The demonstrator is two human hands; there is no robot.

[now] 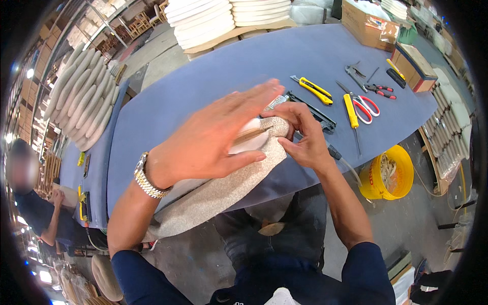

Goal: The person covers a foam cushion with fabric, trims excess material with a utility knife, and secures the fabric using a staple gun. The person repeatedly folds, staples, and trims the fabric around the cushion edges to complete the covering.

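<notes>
A long, curved padded piece wrapped in beige textured fabric (239, 188) lies across the table's near edge. White padding and a strip of wood show along its open side. My left hand (203, 137), with a metal watch at the wrist, is stretched flat over the piece, fingers extended and slightly blurred. At the rounded right end, the fingers of my right hand (309, 142) pinch the fabric edge. Just beyond that hand lies a black staple gun (323, 119), partly hidden, with a hose (349, 168) trailing off the table.
On the blue table (168, 101) lie a yellow utility knife (316, 91), red-handled scissors (365, 108), a yellow screwdriver (351, 111) and pliers (381, 90). A yellow bucket (404, 175) stands at right. White pads (201, 23) are stacked beyond; another person (30, 208) sits at left.
</notes>
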